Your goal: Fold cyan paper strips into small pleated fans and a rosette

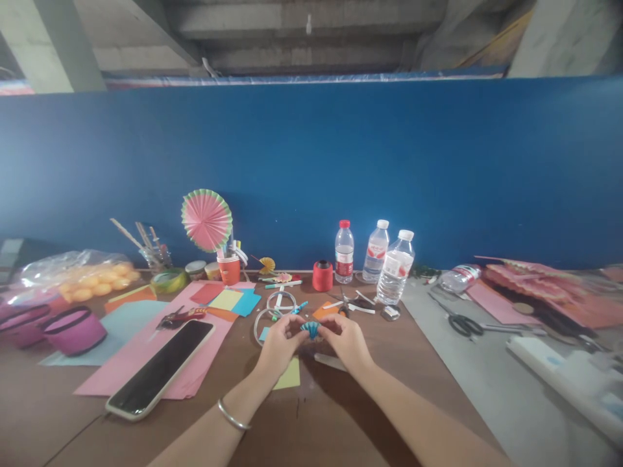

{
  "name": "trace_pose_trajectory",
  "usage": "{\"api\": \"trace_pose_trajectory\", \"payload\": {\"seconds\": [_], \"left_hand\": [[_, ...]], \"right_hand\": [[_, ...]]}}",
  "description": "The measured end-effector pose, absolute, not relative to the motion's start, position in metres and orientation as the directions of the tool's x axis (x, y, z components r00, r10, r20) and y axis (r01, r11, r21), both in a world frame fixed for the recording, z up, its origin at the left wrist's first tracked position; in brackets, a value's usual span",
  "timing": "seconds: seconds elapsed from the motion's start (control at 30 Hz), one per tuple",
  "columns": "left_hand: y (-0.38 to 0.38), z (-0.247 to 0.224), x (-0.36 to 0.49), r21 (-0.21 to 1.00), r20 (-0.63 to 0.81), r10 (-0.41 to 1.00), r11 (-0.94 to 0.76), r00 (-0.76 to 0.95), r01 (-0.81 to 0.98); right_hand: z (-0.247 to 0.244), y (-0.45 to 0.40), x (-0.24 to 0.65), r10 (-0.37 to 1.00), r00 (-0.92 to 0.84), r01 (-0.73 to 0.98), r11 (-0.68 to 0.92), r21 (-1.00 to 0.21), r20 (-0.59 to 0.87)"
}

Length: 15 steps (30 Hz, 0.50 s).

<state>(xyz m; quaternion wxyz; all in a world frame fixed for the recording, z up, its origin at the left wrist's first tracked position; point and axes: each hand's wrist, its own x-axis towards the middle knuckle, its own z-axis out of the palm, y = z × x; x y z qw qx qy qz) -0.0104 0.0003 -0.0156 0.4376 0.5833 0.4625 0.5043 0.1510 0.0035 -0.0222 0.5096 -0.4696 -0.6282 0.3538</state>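
Note:
A small blue pleated paper fan (pixel 310 329) is held up over the middle of the brown table. My left hand (pixel 282 340) pinches its left side between thumb and fingers, and my right hand (pixel 344 338) pinches its right side. Below my left hand lies a yellow-green paper square (pixel 289 375). A pale flat strip (pixel 329 361) rests on the table beside my right hand. Just behind the hands are clear tubing rings (pixel 272 310) and a piece of orange paper (pixel 325 309).
A phone (pixel 163 366) lies on pink paper (pixel 104 383) at left. Behind stand an orange cup (pixel 228 271) with a pink paper fan (pixel 207 220), a red roll (pixel 322 277) and water bottles (pixel 395 269). Scissors (pixel 464 325) and a white power strip (pixel 559 376) are at right.

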Motion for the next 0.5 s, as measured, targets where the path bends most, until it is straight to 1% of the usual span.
{"api": "trace_pose_trajectory", "payload": {"seconds": [0.1,0.23,0.4,0.5], "left_hand": [[0.0012,-0.0144,-0.0116,0.972,0.205,0.979,-0.203,-0.004,0.12],[0.003,-0.0141,-0.0121,0.988,0.154,0.987,-0.153,-0.047,0.037],[0.0031,-0.0144,-0.0109,0.992,0.117,0.992,-0.119,-0.041,-0.04],[0.0021,-0.0142,-0.0104,0.992,0.12,0.992,-0.121,-0.026,-0.039]], "right_hand": [[-0.0241,0.0048,0.1511,0.957,-0.032,0.187,0.289,-0.939,0.289],[-0.0266,0.0061,0.1511,0.952,-0.053,0.17,0.306,-0.937,0.302],[-0.0241,0.0055,0.1517,0.937,-0.046,0.221,0.347,-0.912,0.345],[-0.0196,0.0034,0.1524,0.929,-0.034,0.265,0.364,-0.893,0.369]]}}
